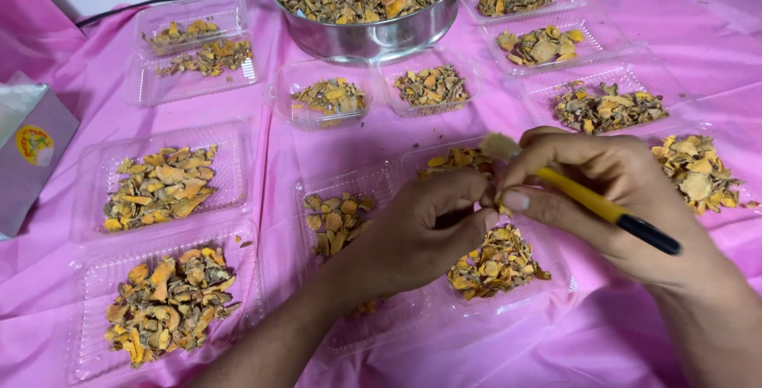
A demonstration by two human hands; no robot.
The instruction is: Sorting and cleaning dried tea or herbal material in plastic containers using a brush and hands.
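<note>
My right hand (pixel 611 205) grips a small brush (pixel 591 201) with a yellow and black handle, its pale bristles pointing up and left. My left hand (pixel 417 233) is closed, fingertips pinching a small dried orange-brown piece right at the bristles; the piece is mostly hidden by my fingers. Both hands hover over clear plastic trays (pixel 381 181) holding dried orange-yellow slices (pixel 496 265).
A steel pot (pixel 373 34) with black handles, full of dried slices, stands at the back. Several filled clear trays (pixel 95 173) lie all around on the pink cloth (pixel 714 54). A grey box (pixel 28 158) sits at the left edge, a black cable behind.
</note>
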